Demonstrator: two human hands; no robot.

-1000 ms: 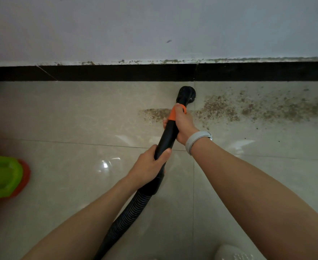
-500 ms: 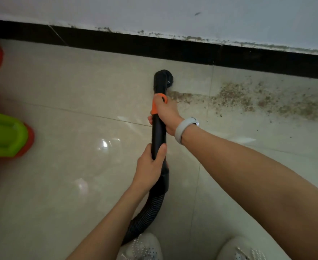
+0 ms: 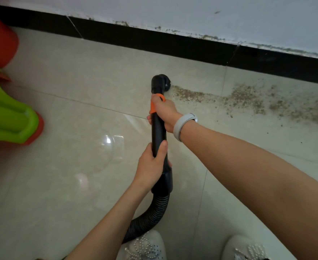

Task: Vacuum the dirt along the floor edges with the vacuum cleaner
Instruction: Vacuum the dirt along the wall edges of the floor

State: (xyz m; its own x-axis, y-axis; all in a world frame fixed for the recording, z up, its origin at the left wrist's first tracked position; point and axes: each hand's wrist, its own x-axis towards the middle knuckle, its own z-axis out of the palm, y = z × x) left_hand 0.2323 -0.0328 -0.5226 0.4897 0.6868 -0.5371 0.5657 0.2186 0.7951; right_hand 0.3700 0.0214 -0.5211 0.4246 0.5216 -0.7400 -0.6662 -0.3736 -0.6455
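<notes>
Item logged from my remote station: vacuum wand (image 3: 158, 128), a rigid black plastic tube with an orange collar (image 3: 153, 106) near its far end, terminating in a round brush nozzle (image 3: 162, 82) with short dark bristles. The right hand (image 3: 166, 114) gripped the wand at the collar, fingers wrapped around the tube; the left hand (image 3: 151, 162) held it lower down, fingers curled about the shaft with the thumb laid up along it. Below, a ribbed flexible hose (image 3: 150, 216) curved away toward six o'clock. The nozzle sat on the floor at the left end of the dirt band (image 3: 248, 99), which ran from the nozzle toward three o'clock, near the black skirting (image 3: 173, 45) but apart from it. I judged the step best done by sweeping slowly toward three o'clock, bristles flat on the tile, with overlapping passes, since the scatter widened at the far end. Dirt: granular, brownish, dry-looking, with loose specks straying outward. Floor (image 3: 79, 166): glossy cream tile, fine grout lines, smooth enough for easy gliding. Wall edge above the skirting: chipped and grimy. At nine o'clock, moulded green and orange plastic stools (image 3: 8, 119).
</notes>
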